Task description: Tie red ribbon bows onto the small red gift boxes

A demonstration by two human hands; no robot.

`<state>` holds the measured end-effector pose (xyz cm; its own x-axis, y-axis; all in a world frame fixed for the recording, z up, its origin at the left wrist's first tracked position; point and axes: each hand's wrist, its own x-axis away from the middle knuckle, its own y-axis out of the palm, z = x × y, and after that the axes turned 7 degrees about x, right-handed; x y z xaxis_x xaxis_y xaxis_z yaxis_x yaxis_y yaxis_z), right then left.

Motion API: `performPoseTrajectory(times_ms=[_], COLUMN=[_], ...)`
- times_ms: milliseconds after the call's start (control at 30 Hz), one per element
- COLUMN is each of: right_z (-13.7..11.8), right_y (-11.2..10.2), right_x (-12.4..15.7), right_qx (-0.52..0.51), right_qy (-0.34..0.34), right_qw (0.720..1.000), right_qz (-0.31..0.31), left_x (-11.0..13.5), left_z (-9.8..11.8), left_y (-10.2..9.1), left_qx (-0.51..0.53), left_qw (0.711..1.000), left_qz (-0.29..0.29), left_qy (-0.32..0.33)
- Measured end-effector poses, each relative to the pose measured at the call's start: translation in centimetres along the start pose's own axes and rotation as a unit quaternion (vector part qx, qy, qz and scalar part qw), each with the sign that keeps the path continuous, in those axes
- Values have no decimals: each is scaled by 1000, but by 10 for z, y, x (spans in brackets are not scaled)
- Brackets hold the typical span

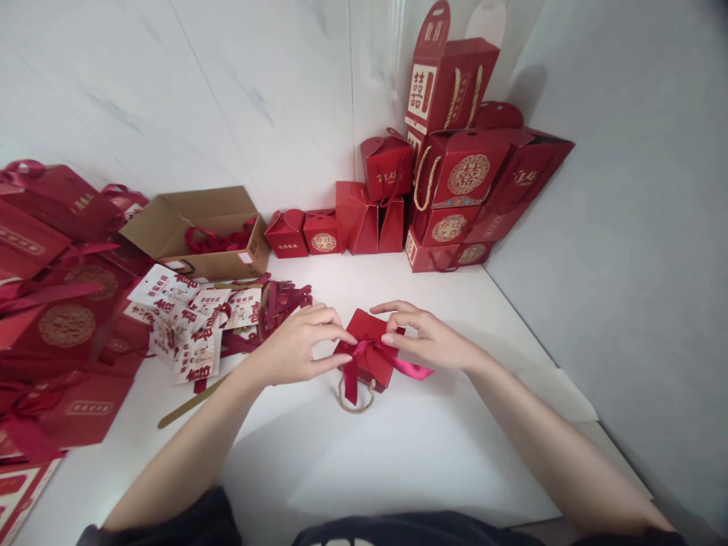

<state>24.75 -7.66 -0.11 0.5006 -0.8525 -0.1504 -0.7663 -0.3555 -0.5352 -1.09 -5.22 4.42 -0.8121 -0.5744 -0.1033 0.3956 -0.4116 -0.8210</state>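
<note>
A small red gift box (367, 324) stands on the white table in front of me, with a pink-red satin ribbon (414, 370) tied in a bow across its top. One tail hangs down the front and the other trails to the right. My left hand (310, 341) has its thumb and forefinger closed at the bow's left side. From the right, my right hand (418, 334) pinches the bow's other side, its forefinger stretched over the box. A twisted gold cord handle (357, 411) loops out at the near side of the box.
Left of my hands lie printed cards (196, 356), dark red ribbons (284, 303) and a flat gold strip (190, 402). Behind them is an open cardboard box (227, 265) holding red ribbon. Red gift boxes are stacked at left (68, 326) and back right (466, 174), by the walls.
</note>
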Motion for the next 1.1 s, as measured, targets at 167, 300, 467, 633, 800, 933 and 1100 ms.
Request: performPoseTrajectory(times_ms=[167,300,467,633,800,933,1100], right_z=[3,1,0,2,1,0,2], right_y=[7,9,10,10,11,12,11], right_x=[-1,-1,-1,-1,0,0,-1], right_qx=[-16,-32,-55,-66,-65,-75,-97], right_qy=[-10,-4,1,7,8,5,14], right_qw=[1000,999,998,998,998,997,995], right_qz=[3,0,-3,-3,5,12,2], left_x=[-3,-1,3,2,-1,-4,-6], left_z=[9,6,7,12,11,4,-4], left_y=[20,17,-2,-3,3,7,13], left_qx=[-69,-52,44,31,56,156,188], left_qw=[995,996,995,996,992,980,974], left_qz=[67,13,-29,35,-7,-17,-2], left_qy=[20,72,80,-73,-112,-120,-124])
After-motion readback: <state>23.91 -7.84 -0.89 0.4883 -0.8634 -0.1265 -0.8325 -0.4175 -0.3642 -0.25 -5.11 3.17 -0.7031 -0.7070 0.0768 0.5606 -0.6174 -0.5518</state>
